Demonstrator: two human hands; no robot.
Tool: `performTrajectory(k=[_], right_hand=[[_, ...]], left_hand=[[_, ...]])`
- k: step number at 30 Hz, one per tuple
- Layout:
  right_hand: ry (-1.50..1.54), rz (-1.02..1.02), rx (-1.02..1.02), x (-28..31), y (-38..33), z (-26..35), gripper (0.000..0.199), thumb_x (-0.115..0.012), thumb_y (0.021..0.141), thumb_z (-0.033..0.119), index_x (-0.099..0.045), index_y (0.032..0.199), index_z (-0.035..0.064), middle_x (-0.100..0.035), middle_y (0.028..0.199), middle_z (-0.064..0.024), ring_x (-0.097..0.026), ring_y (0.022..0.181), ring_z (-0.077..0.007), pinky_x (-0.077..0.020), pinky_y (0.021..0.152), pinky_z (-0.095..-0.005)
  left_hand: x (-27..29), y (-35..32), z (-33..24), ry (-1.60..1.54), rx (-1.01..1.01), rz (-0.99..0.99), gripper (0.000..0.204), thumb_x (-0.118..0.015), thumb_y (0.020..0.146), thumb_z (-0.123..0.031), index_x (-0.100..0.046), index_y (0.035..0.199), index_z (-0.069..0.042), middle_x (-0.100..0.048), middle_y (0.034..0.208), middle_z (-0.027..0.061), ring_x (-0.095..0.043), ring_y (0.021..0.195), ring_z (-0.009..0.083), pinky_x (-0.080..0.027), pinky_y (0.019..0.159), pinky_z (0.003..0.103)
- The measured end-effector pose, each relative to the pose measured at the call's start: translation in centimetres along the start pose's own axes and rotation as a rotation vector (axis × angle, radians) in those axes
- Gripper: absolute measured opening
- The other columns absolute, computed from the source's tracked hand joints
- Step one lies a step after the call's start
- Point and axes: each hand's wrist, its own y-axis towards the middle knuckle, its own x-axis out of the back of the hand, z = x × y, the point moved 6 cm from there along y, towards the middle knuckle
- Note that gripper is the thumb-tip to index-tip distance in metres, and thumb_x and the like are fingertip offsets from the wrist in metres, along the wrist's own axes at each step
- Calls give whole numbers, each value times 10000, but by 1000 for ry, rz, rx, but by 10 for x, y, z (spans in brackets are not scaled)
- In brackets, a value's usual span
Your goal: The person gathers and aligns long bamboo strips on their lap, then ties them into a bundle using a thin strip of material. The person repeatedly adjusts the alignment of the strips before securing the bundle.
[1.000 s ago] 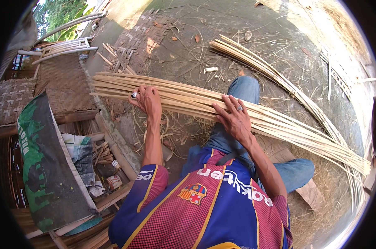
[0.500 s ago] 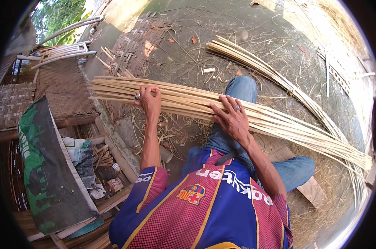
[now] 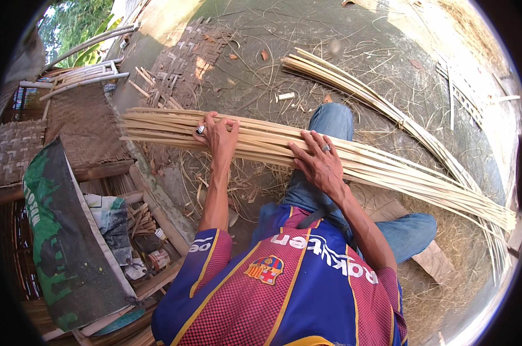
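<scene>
Head view showed the loose bundle of pale split strips (image 3: pixel 267 138) lying crosswise in front of the person, from the left to the near right, over a raised knee (image 3: pixel 333 121). The left hand (image 3: pixel 219 135) lay on its left half, fingers bent, thumb and forefinger curled close together; whether they pinched a strip could not be told. The right hand (image 3: pixel 320 164), half open with fingers slightly spread, rested on the strips beside the knee. No tie showed, so the strips could have fanned out or slid if hand pressure eased; the unheld right end might have snagged on the second bundle (image 3: pixel 364 95) on the far side. Both palms and the first bundle's underside were hidden, and the bundles' overlapping right ends were hard to separate.
</scene>
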Motion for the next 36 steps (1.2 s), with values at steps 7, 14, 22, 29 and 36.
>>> performTrajectory(k=[7, 14, 22, 29, 36], right_hand=[[7, -5, -8, 2, 0, 1, 495, -618, 979, 394, -539, 1465, 344, -462, 1552, -95, -405, 1449, -334, -287, 1219, -497], [13, 0, -39, 1, 2, -3, 483, -632, 962, 411, -571, 1436, 334, -466, 1549, -97, -397, 1454, -330, -270, 1225, -502], [103, -26, 18, -6, -2, 2, 441, -675, 903, 267, -652, 1344, 272, -542, 1475, -75, -434, 1428, -296, -243, 1239, -517], [93, 16, 43, -6, -3, -1, 451, -645, 903, 225, -648, 1352, 269, -552, 1463, -68, -440, 1427, -284, -235, 1246, -519], [6, -17, -10, 10, 2, -4, 464, -616, 966, 294, -590, 1428, 271, -447, 1563, -105, -383, 1467, -313, -203, 1247, -530]], left_hand=[[-15, 0, 5, -120, 51, -7, 263, -771, 880, -342, -740, 857, -83, -517, 1375, 84, -387, 1346, 336, -217, 1103, 607], [16, -32, 52, -737, 285, -583, 310, -613, 1022, -333, -602, 1096, -32, -540, 1242, 118, -500, 1126, 280, -389, 991, 430], [-54, -111, 102, -1455, 861, -218, 461, -519, 1049, -480, -514, 1291, -87, -581, 1170, 118, -599, 1001, 261, -498, 919, 440], [-76, -86, 100, -1936, 859, -165, 953, -600, 883, -737, -337, 1532, -90, -477, 1433, 149, -496, 1291, 359, -415, 1101, 527], [-76, -22, 50, -2382, 381, 52, 996, -644, 837, -739, -329, 1582, -158, -350, 1608, 158, -353, 1461, 371, -270, 1221, 577]])
